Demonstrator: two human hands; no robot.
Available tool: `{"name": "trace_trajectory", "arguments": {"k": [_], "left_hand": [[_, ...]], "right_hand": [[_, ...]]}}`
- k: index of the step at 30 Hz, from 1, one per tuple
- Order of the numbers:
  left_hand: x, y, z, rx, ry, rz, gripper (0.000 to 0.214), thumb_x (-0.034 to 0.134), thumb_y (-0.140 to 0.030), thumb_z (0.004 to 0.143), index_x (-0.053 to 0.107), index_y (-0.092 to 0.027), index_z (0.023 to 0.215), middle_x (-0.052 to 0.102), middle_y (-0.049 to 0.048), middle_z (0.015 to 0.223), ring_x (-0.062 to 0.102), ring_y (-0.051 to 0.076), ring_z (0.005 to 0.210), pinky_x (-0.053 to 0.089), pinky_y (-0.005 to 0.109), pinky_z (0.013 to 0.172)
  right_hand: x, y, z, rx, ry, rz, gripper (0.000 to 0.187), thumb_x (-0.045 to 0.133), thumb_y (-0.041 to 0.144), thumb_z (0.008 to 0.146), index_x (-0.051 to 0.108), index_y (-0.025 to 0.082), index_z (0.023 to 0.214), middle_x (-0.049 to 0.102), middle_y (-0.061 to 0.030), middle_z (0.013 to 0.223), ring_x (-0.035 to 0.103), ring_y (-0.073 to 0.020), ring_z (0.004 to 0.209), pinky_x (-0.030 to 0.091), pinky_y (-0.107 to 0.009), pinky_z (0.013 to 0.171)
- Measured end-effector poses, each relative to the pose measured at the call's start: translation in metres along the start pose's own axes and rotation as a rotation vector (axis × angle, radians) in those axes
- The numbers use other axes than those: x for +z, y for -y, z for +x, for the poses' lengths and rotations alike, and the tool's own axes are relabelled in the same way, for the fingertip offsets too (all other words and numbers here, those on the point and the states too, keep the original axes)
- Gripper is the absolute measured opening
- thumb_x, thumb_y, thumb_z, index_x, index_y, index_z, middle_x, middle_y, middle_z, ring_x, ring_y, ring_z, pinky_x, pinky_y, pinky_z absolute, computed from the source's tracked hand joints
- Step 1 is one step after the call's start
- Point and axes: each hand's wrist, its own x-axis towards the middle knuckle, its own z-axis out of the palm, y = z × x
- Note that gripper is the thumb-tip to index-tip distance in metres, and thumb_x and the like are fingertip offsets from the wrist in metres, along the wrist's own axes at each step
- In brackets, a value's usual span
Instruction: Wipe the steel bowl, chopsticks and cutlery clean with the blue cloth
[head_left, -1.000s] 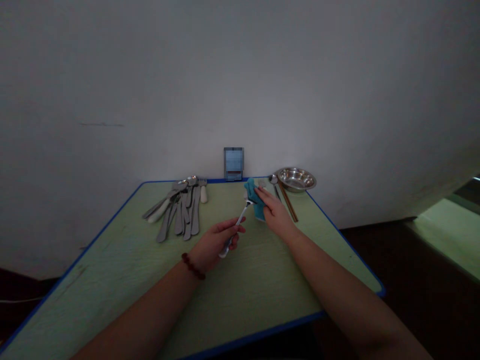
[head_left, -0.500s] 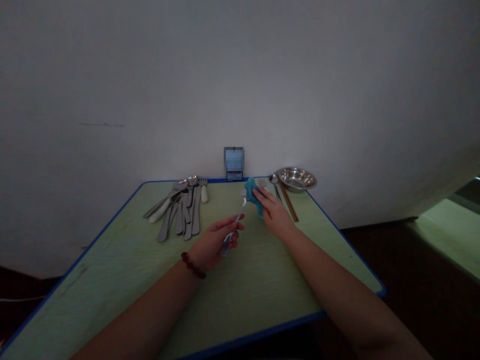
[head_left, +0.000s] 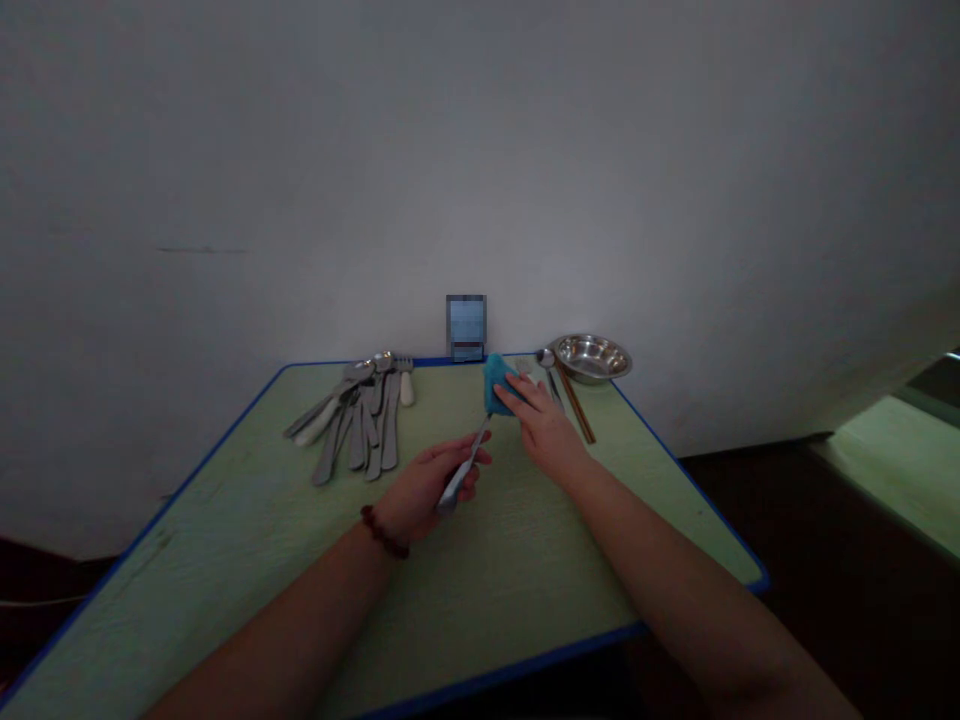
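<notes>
My left hand (head_left: 442, 478) is closed around the handle of a metal fork (head_left: 459, 482), which slants up and away from me over the table. A blue-green cloth (head_left: 496, 385) covers the fork's head, so its tines are hidden. On the cloth lie the fingers of my right hand (head_left: 547, 425), pressing it around the fork's far end. Just beyond that hand are another fork (head_left: 523, 366), partly hidden, a spoon (head_left: 546, 358) and a pair of brown chopsticks (head_left: 576, 405).
A heap of metal cutlery (head_left: 367, 415), some with white handles, lies at the table's left. At the back right corner sits a shiny steel bowl (head_left: 592, 358). A phone-like screen (head_left: 466, 328) leans on the wall. The pale green table (head_left: 525, 580) has a blue edge.
My right hand and the cloth have shifted slightly left, and the cloth now covers the fork's head, which was partly showing. The handle has turned slightly in my left hand.
</notes>
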Motion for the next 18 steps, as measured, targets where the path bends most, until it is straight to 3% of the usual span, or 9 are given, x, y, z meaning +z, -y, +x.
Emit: {"name": "trace_trajectory", "arguments": {"k": [18], "left_hand": [[-0.0028, 0.0029, 0.0003, -0.029, 0.055, -0.036, 0.022, 0.055, -0.014, 0.068, 0.061, -0.013, 0.089, 0.050, 0.0003, 0.066, 0.037, 0.003, 0.048, 0.026, 0.016, 0.039]], "right_hand": [[0.0023, -0.0028, -0.0006, 0.092, -0.083, 0.181, 0.060, 0.030, 0.001, 0.070, 0.032, 0.021, 0.126, 0.036, -0.0063, 0.130, 0.032, -0.0172, 0.120, 0.028, -0.041, 0.100]]}}
